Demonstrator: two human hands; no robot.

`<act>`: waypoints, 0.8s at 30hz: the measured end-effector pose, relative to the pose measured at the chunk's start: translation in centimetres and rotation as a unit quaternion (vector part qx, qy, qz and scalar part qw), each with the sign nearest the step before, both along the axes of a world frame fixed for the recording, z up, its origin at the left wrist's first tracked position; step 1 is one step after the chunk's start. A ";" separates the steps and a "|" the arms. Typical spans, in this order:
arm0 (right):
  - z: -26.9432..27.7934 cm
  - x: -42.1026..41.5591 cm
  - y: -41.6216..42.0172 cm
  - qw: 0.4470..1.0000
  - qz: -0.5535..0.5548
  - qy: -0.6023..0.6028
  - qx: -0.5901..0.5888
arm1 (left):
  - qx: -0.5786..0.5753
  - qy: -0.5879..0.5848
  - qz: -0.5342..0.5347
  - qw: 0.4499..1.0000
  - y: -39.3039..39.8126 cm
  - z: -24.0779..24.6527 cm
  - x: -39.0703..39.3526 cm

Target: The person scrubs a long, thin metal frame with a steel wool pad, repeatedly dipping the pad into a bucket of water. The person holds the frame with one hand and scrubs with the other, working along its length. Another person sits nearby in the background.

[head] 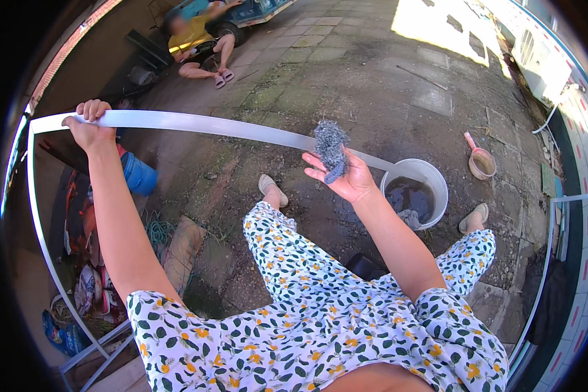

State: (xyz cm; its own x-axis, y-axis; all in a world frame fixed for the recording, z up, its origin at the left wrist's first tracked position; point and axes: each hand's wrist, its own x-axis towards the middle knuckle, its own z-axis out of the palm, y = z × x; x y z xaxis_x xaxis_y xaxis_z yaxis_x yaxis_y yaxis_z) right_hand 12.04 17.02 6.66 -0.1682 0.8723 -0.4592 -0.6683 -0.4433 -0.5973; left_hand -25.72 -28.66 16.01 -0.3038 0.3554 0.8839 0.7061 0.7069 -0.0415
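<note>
A long white strip (pixel 200 122), flat and slightly bowed in this view, runs from the upper left down to the right. Around its left part my left hand (pixel 92 123) is closed. The strip's far right end reaches into a white bucket (pixel 441 201) of dark water, where a grey cloth (pixel 409 218) lies at the near side. My right hand (pixel 345 176), palm up with fingers partly spread, holds a grey wiry scrubbing pad (pixel 331 147) with a blue-grey loop. The pad is just over the strip; whether it touches is unclear.
A pink long-handled dipper (pixel 482 163) lies right of the bucket. A blue bucket (pixel 139 174), tangled green cord (pixel 157 230) and a white frame (pixel 44 235) are at left. A person in a yellow top (pixel 191 36) sits near a blue vehicle (pixel 254 12). An outdoor air-conditioner unit (pixel 539 59) stands upper right.
</note>
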 end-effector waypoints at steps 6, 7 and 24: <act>-2.9 5.6 -0.2 0.995 0.023 -0.092 0.009 | -0.116 -0.414 -0.012 0.903 -5.2 -7.5 -6.0; -3.3 6.8 0.0 0.993 0.021 -0.117 0.009 | -0.130 -0.410 -0.045 0.901 -5.3 -8.1 -6.1; -7.6 23.2 1.3 0.977 -0.133 -0.164 -0.020 | -0.092 -0.858 -0.247 0.442 11.0 -21.8 10.0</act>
